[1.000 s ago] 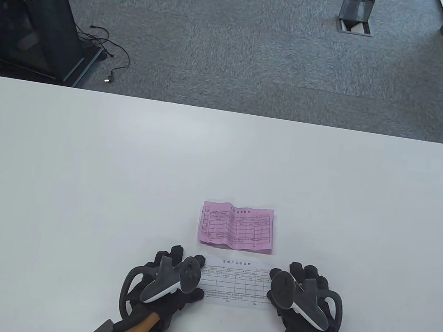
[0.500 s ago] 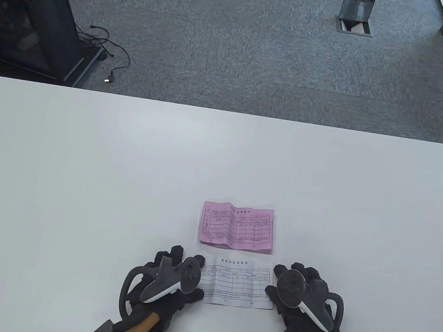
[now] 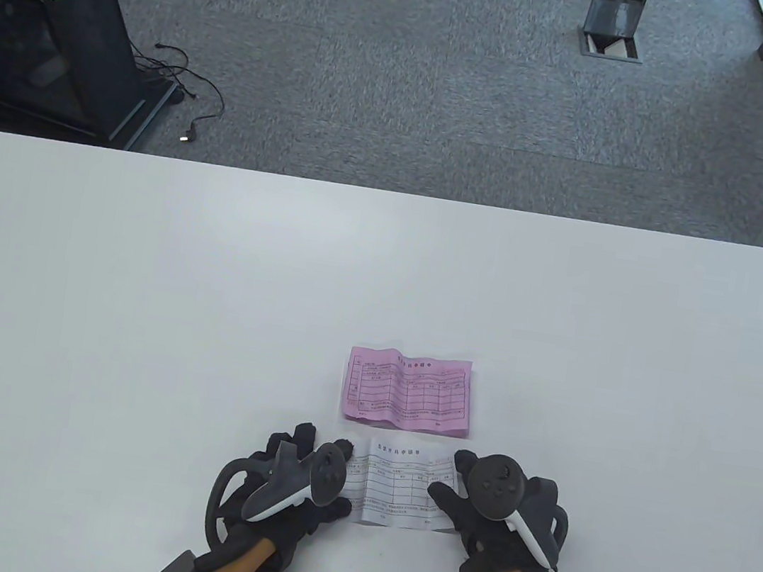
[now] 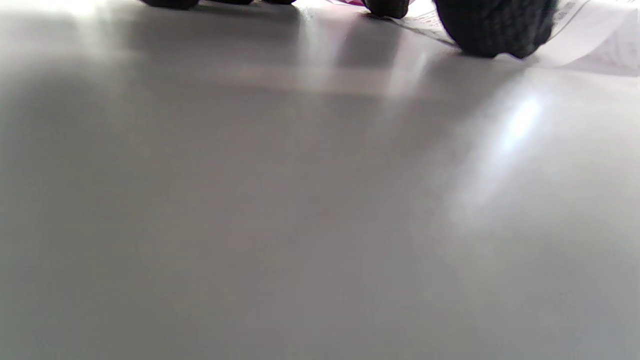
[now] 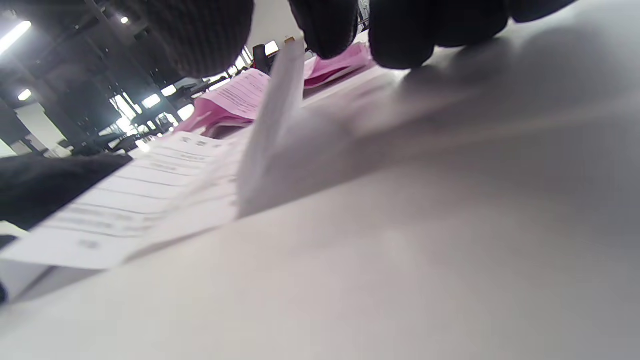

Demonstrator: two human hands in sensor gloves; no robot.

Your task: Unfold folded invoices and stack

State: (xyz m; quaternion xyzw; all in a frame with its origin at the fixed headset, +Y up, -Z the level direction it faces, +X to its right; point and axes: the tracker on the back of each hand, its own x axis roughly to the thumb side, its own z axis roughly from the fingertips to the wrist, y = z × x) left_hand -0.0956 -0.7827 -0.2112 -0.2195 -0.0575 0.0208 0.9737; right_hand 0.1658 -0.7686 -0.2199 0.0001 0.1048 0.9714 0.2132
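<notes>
A white invoice (image 3: 394,490) lies near the table's front edge between my hands. My left hand (image 3: 335,476) rests on its left edge, and a fingertip (image 4: 495,30) presses the paper (image 4: 590,35) down. My right hand (image 3: 453,476) pinches the sheet's right edge and holds it raised off the table; in the right wrist view the lifted edge of the white invoice (image 5: 275,110) stands up between my fingers (image 5: 405,35). A pink invoice (image 3: 407,390) lies unfolded just beyond the white one, and it also shows in the right wrist view (image 5: 240,95).
The white table (image 3: 136,299) stretches far to the left, right and back. Beyond its far edge is grey carpet with a black cabinet (image 3: 39,34) and floor boxes.
My right hand has moved left and lifted the white invoice's right edge, so the sheet looks shorter. My left hand and the pink invoice have not moved.
</notes>
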